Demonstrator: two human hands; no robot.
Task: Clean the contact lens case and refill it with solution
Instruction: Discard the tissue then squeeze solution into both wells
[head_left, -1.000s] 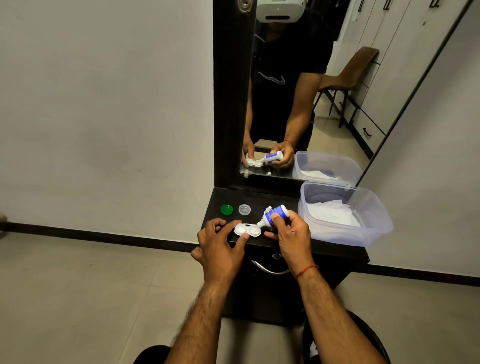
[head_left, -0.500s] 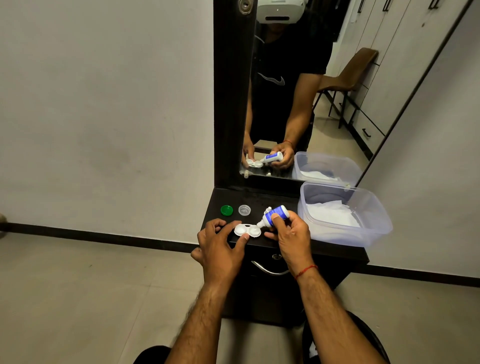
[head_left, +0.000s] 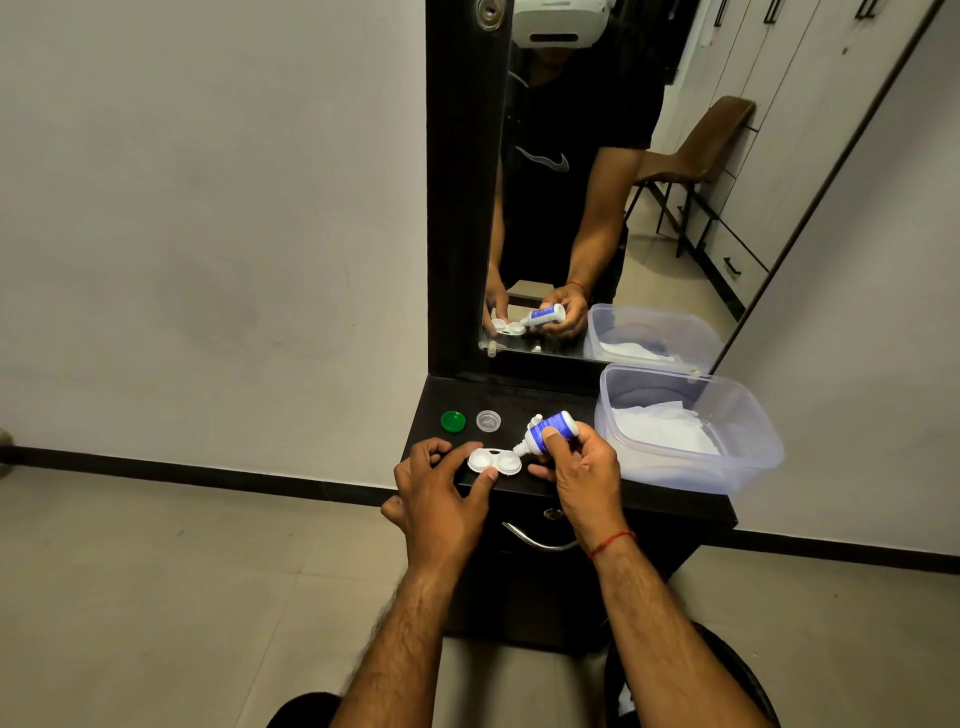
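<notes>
A white two-well contact lens case (head_left: 493, 461) lies uncapped near the front edge of the dark cabinet top (head_left: 524, 400). My left hand (head_left: 441, 499) pinches it between forefinger and thumb from the left. My right hand (head_left: 582, 473) holds a small blue-and-white solution bottle (head_left: 548, 434) tilted down to the left, its nozzle tip right over the case's right well. A green cap (head_left: 453, 421) and a clear cap (head_left: 488, 420) lie behind the case, apart from it.
A clear plastic tub (head_left: 748, 457) holding white tissue fills the right of the cabinet top. A tall mirror (head_left: 597, 182) stands at the back, against the wall. A metal drawer handle (head_left: 535, 540) sits below the front edge.
</notes>
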